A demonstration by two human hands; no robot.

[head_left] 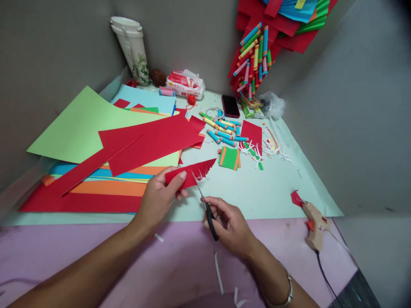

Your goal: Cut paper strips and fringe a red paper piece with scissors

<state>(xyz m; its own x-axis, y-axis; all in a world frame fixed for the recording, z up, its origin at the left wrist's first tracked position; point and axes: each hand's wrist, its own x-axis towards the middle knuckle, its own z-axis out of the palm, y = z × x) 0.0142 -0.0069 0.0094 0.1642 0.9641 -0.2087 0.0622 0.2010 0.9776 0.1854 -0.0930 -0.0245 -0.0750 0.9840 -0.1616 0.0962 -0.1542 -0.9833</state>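
My left hand (160, 192) pinches the left part of a red paper strip (184, 174) between thumb and fingers. Narrow slits form a fringe along the strip's right part. My right hand (229, 222) is closed round the black handles of small scissors (210, 220). The scissors point up and to the left, and their blades lie at the strip's lower edge, beside the fringe. Both hands are over the front part of the pale green sheet that covers the table.
Coloured paper (73, 132) is piled at the left. Rolled paper tubes (224, 128), a green square (229, 158), white scraps and a phone (230, 106) lie further back. A glue gun (316, 224) with a cord rests at the right. A white cup (133, 51) stands back left.
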